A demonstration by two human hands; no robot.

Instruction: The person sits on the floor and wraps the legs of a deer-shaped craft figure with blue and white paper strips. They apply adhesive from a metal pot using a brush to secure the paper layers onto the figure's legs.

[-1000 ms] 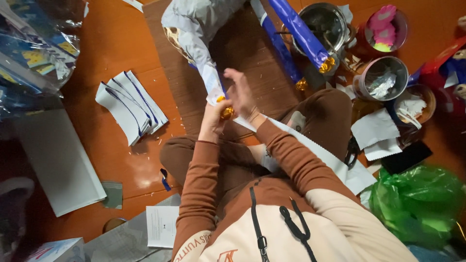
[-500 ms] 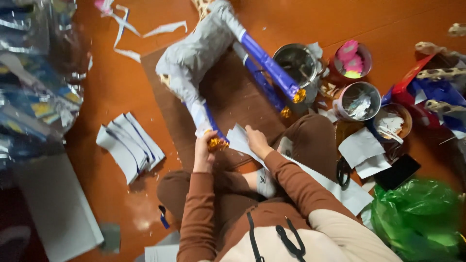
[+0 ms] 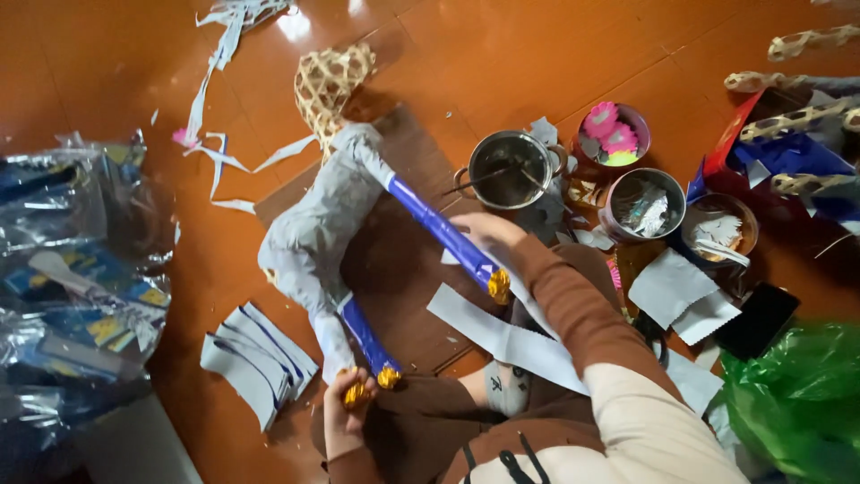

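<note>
A papier-mâché animal figure point(image 3: 313, 233) with a bare woven bamboo head point(image 3: 331, 81) lies on a brown cardboard sheet point(image 3: 403, 269). Its body is grey paper, and its legs are partly wrapped in blue point(image 3: 439, 229) with gold feet point(image 3: 499, 285). My left hand point(image 3: 340, 421) grips a gold foot of the nearest leg, at my knee. My right hand point(image 3: 488, 231) reaches across the long blue leg toward a metal pot point(image 3: 511, 170). Its fingers are hidden behind the leg. A long grey paper strip point(image 3: 502, 336) lies over my lap.
Past the pot stand a bowl of pink paper flowers point(image 3: 614, 134), a tin of paper scraps point(image 3: 643, 202) and another bowl point(image 3: 721, 229). A stack of cut strips point(image 3: 255, 358) lies left, plastic bags point(image 3: 81, 260) far left. A green bag point(image 3: 797, 394) and black phone point(image 3: 757, 318) lie right.
My right hand has left the gold foot and moved out over the blue leg toward the pot. My left hand still holds the foot, now lower by my knee.
</note>
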